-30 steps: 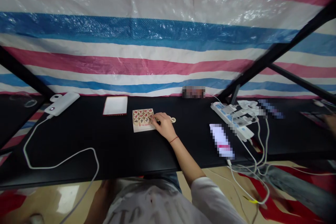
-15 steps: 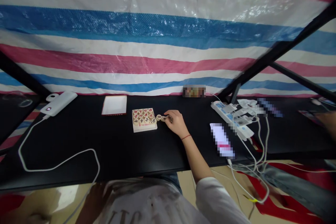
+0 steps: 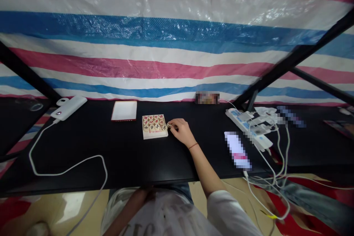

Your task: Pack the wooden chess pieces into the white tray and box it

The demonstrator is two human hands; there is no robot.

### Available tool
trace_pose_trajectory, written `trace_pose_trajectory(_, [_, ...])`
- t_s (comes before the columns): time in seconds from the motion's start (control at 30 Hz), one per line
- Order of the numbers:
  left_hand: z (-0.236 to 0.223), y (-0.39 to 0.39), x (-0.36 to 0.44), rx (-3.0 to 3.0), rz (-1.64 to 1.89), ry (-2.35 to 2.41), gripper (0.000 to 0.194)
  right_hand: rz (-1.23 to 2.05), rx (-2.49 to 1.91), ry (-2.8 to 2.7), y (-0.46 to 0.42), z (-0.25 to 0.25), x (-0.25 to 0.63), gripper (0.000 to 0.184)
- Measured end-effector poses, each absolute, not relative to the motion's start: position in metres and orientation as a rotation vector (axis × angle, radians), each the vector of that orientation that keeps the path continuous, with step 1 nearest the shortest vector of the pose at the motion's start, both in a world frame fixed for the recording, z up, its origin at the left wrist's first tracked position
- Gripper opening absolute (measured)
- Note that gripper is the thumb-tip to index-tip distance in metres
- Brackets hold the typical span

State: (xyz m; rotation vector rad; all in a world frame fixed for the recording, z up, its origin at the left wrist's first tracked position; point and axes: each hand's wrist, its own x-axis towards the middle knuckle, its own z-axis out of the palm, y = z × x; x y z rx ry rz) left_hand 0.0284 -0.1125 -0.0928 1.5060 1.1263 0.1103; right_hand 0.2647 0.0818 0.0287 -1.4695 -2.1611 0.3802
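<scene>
Chess pieces (image 3: 153,122) fill a shallow box (image 3: 155,135) on the counter (image 3: 124,158), probably ranked for snug packing. The right hand (image 3: 181,132) curls, nearly closed, over loose discs beside it, grip unclear; the left hand's opening and hold cannot be told.

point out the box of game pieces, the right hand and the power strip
Box of game pieces (image 3: 155,136): head view, bare front edge.
Right hand (image 3: 182,131): head view, back of the hand.
Power strip (image 3: 262,142): head view, near end.
</scene>
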Motion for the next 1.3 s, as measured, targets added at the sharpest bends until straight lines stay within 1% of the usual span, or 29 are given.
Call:
trace_pose_trajectory(0.07, [-0.093, -0.111, 0.029, 1.489, 0.063, 1.183, 0.038, 0.351, -1.471, -2.173, 0.084, 0.031, 0.264, 0.022])
trace_pose_trajectory(0.13, [-0.079, -0.11, 0.025, 1.478, 0.04, 1.198, 0.041, 0.327, -1.454, -2.224, 0.087, 0.033, 0.263, 0.026])
trace_pose_trajectory(0.23, [-0.038, -0.106, 0.011, 1.487, 0.033, 1.116, 0.046, 0.327, -1.415, -2.373, 0.094, 0.034, 0.261, 0.036])
trace_pose_trajectory(0.27, [-0.022, -0.103, 0.006, 1.455, -0.025, 1.047, 0.043, 0.329, -1.415, -2.421, 0.097, 0.034, 0.26, 0.038])
trace_pose_trajectory(0.3, [-0.007, -0.1, 0.001, 1.429, -0.037, 1.014, 0.041, 0.328, -1.421, -2.465, 0.099, 0.034, 0.259, 0.039])
trace_pose_trajectory(0.4, [0.028, -0.089, -0.005, 1.424, -0.033, 0.944, 0.042, 0.289, -1.475, -2.54, 0.105, 0.034, 0.255, 0.04])
trace_pose_trajectory(0.53, [0.054, -0.073, -0.001, 1.391, 0.001, 0.921, 0.041, 0.263, -1.546, -2.577, 0.109, 0.035, 0.252, 0.04])
trace_pose_trajectory(0.6, [0.061, -0.059, 0.003, 1.433, 0.129, 1.003, 0.038, 0.277, -1.567, -2.571, 0.11, 0.036, 0.253, 0.038])
trace_pose_trajectory(0.73, [0.065, -0.017, 0.014, 1.79, 0.602, 1.327, 0.03, 0.304, -1.452, -2.501, 0.103, 0.04, 0.258, 0.04])
trace_pose_trajectory(0.83, [0.056, 0.017, 0.027, 2.117, 0.748, 1.551, 0.025, 0.294, -1.301, -2.458, 0.094, 0.042, 0.258, 0.038])
trace_pose_trajectory(0.97, [0.039, 0.043, 0.046, 2.374, 0.683, 1.743, 0.022, 0.298, -1.256, -2.439, 0.086, 0.039, 0.253, 0.028])
trace_pose_trajectory(1.2, [0.023, 0.054, 0.07, 2.57, 0.626, 1.666, 0.021, 0.33, -1.236, -2.358, 0.087, 0.026, 0.254, 0.025])
trace_pose_trajectory(1.3, [0.02, 0.061, 0.074, 2.559, 0.601, 1.693, 0.021, 0.322, -1.218, -2.327, 0.087, 0.022, 0.256, 0.017])
